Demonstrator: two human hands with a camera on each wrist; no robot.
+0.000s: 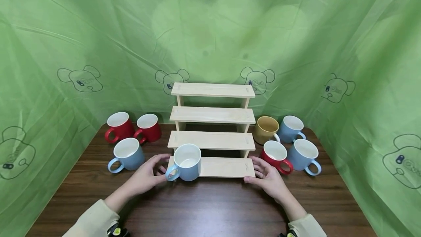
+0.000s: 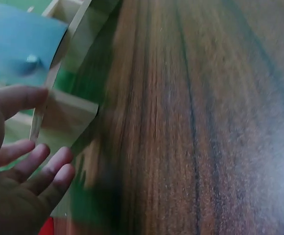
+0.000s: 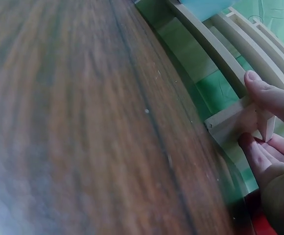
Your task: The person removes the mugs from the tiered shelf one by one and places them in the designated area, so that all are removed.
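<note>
A light wooden stepped shelf [image 1: 227, 167] stands in the middle of the table, its tiers rising toward the back. At the left end of the lowest tier, my left hand [image 1: 148, 175] grips the board, thumb on its front edge in the left wrist view and fingers around the end. My right hand [image 1: 269, 179] holds the opposite end the same way; the right wrist view shows its thumb [image 3: 267, 93] against the board's front. On that lowest tier, near the left hand, a light blue mug [image 1: 188, 164] stands upright with its handle toward the front left.
Left of the shelf stand two red mugs [image 1: 124, 127] and a light blue mug [image 1: 129, 154]. To the right are a tan mug [image 1: 264, 131], a red mug [image 1: 273, 154] and two light blue mugs [image 1: 300, 156]. Green fabric [image 1: 210, 46] encloses the dark wooden table [image 1: 204, 207] behind and at both sides.
</note>
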